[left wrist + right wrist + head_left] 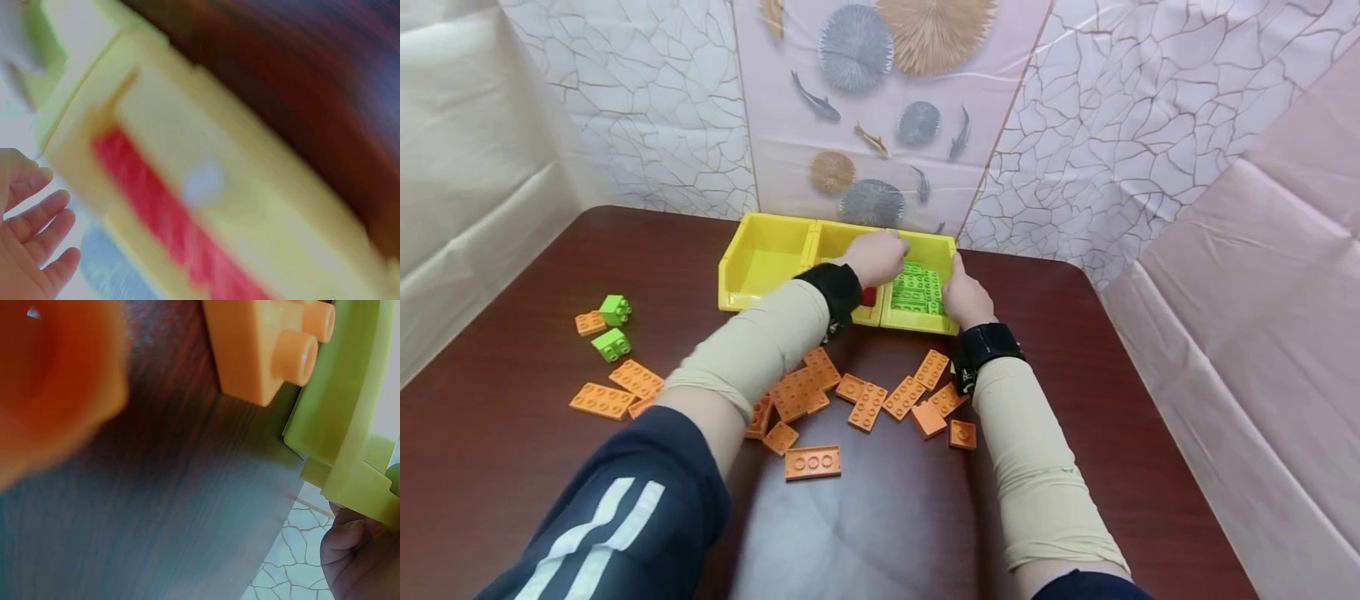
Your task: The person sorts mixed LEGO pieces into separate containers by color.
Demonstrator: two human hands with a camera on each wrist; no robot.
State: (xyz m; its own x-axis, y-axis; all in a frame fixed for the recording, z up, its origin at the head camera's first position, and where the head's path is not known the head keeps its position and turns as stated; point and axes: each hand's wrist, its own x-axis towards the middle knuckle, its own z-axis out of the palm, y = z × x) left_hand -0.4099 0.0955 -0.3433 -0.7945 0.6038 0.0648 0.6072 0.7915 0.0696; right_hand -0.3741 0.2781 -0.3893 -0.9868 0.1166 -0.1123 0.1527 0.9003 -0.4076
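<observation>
A navy sleeve with two white stripes (617,508) lies nearest the head camera, on the left arm. Beyond it, three yellow bins stand side by side on the dark wooden table (1112,417). The left bin (767,254) shows its bare yellow floor; the middle bin (842,237) has red bricks (169,219), blurred in the left wrist view; the right bin (931,248) holds green studded bricks (913,288), laid closely together.

The left hand (876,258) hangs over the middle and right bins, its fingers loosely spread, slightly bent and holding nothing. The right hand (968,296) grips the right bin's outer side wall with curled fingers, partly hidden by the bin; I cannot tell how its thumb lies. Orange bricks (813,462) are scattered on the table before the bins, and two loose green blocks (612,344) sit at the left.
</observation>
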